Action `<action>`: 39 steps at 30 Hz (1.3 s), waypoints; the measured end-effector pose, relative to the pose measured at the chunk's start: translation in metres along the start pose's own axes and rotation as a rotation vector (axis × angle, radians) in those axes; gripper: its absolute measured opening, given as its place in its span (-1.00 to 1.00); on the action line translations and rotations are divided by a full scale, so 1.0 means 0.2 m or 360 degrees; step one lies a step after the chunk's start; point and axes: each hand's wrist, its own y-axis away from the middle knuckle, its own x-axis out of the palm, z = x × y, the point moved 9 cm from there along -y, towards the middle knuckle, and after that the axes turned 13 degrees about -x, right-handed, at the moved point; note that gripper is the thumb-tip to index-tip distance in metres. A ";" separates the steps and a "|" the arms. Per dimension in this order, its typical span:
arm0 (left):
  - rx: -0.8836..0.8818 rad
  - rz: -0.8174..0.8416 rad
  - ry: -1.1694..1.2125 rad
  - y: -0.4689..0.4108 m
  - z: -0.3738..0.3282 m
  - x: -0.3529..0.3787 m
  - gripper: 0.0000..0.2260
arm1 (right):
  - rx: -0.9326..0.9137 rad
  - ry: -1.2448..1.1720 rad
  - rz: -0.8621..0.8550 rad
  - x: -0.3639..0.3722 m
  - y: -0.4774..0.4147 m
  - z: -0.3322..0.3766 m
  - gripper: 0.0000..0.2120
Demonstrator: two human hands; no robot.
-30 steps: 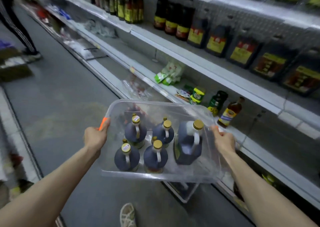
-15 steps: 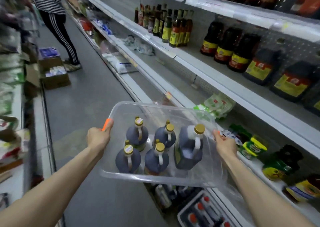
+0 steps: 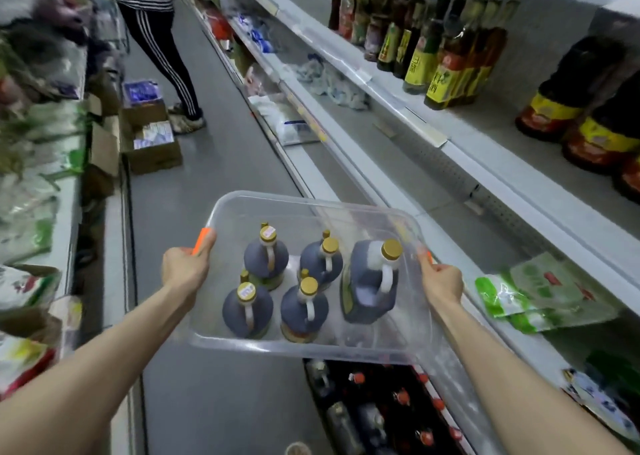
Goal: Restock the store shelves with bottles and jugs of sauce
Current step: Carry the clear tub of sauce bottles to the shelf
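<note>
I carry a clear plastic bin [image 3: 304, 201] over the aisle floor. My left hand [image 3: 185, 267] grips its left rim at an orange handle clip. My right hand [image 3: 440, 281] grips the right rim. Inside stand several dark sauce jugs with gold caps and white handles [image 3: 266, 258], and a bigger dark jug [image 3: 370, 281] stands at the right. To my right, the white shelves [image 3: 460, 156] carry dark sauce bottles [image 3: 446, 52] and large jugs with yellow-red labels [image 3: 568, 104].
A person in striped trousers [image 3: 162, 49] stands ahead in the aisle beside open cardboard boxes [image 3: 152, 142]. Green packets [image 3: 540, 295] lie on a lower shelf at right. A crate of red-capped bottles [image 3: 388, 409] sits on the floor below the bin. Packaged goods line the left shelves.
My view has swung left and along the aisle, so the person, the boxes and the bottle shelf now appear closer. Both hands keep the same grip on the bin.
</note>
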 end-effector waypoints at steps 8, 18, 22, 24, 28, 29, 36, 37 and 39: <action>0.0026 0.0080 -0.0204 -0.78 -0.33 0.38 -0.41 | 0.0145 0.0032 -0.0075 0.54 -0.43 0.09 -0.46; 0.0190 0.0456 -0.0728 -1.62 -0.75 1.19 -0.38 | 0.0708 0.0082 -0.0362 1.08 -0.65 -0.17 -0.46; 0.0209 0.0586 -0.0900 -1.81 -0.78 1.53 -0.39 | 0.0905 0.0074 -0.0397 1.25 -0.69 -0.31 -0.44; 0.0192 0.0659 -0.0959 -1.90 -0.75 1.73 -0.41 | 0.1002 0.0049 -0.0434 1.33 -0.71 -0.41 -0.44; 0.0214 0.0836 -0.1135 -2.03 -0.68 2.12 -0.44 | 0.1163 0.0032 -0.0505 1.49 -0.77 -0.61 -0.42; 0.0231 0.0859 -0.1193 -2.07 -0.65 2.23 -0.43 | 0.1212 0.0035 -0.0536 1.54 -0.79 -0.69 -0.43; 0.0249 0.1014 -0.1402 -2.32 -0.42 2.78 -0.44 | 0.1475 0.0005 -0.0632 1.89 -0.83 -1.02 -0.47; 0.0244 0.1045 -0.1415 -2.37 -0.38 2.85 -0.45 | 0.1506 -0.0002 -0.0641 1.96 -0.83 -1.09 -0.47; 0.0238 0.1095 -0.1448 -2.46 -0.28 2.98 -0.47 | 0.1556 -0.0024 -0.0669 2.08 -0.83 -1.20 -0.48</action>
